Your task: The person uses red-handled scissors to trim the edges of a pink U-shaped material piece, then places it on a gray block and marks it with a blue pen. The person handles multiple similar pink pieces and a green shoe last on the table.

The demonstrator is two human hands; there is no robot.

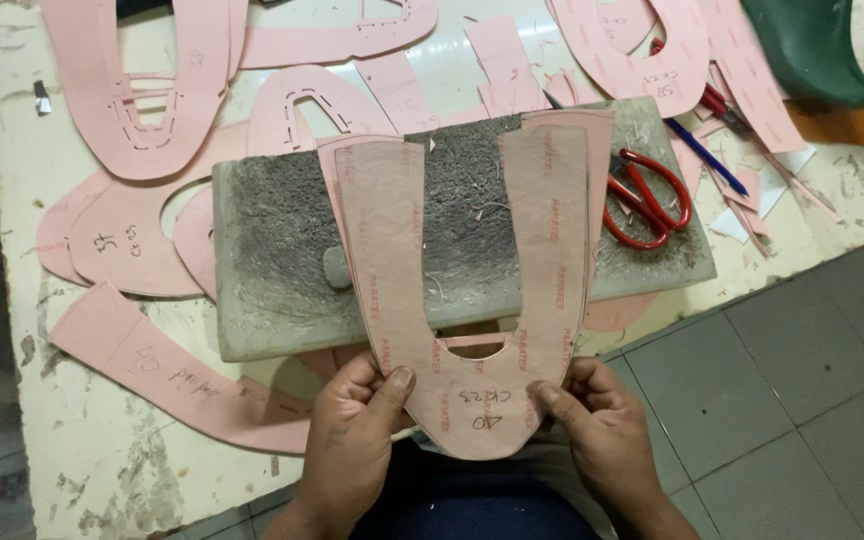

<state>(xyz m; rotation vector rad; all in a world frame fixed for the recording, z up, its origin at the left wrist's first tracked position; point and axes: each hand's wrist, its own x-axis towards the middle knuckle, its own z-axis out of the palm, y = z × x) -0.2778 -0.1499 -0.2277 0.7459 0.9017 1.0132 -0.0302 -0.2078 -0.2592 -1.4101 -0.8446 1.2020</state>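
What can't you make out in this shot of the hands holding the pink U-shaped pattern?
- Head view: the left hand fingers sit behind the U-shaped pattern; only the thumb shows.
- The grey cutting block middle is covered by the pattern.
- The green object is cut off by the top edge.
- The red scissors blades lie hidden under the pattern.

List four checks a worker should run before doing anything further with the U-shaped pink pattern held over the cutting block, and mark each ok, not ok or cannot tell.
1. Both hands grip the U-shaped pink pattern: left hand and right hand pinch its rounded end. Ok.
2. Pattern lies flat on the grey cutting block: its arms rest on it. Ok.
3. Edges match the pink piece beneath: that piece shows past the right arm. Not ok.
4. Red scissors clear of the pattern: lying apart to the right. Ok.
5. Block surface clean: fibres and scraps scattered on it. Not ok.
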